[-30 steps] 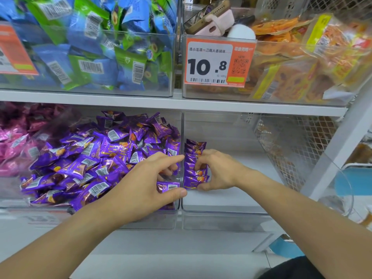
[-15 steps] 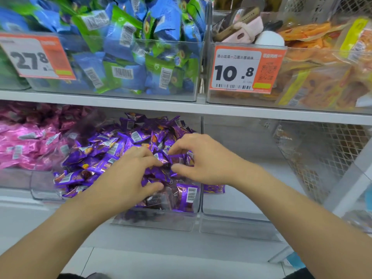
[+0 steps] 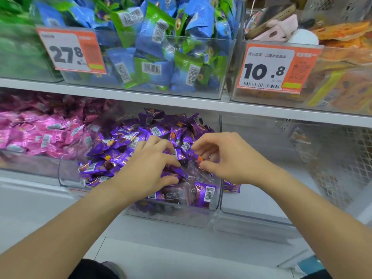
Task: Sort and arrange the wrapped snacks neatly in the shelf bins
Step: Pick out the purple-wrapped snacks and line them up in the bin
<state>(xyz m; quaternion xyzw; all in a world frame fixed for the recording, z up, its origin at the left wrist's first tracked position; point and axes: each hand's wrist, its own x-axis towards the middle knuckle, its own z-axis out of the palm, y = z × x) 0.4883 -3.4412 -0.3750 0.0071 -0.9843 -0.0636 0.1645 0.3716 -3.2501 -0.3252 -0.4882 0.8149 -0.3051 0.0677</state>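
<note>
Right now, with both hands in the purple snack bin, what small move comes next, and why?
Probably close the right hand on a few purple snacks and carry them to the clear bin on the right. Both hands, left hand included, sit curled over the loose heap, and only a few packets lie there.

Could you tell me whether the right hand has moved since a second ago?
Yes. The right hand has crossed leftward from the nearly bare right-hand bin, over the clear divider wall, and now reaches into the purple snacks.
</note>
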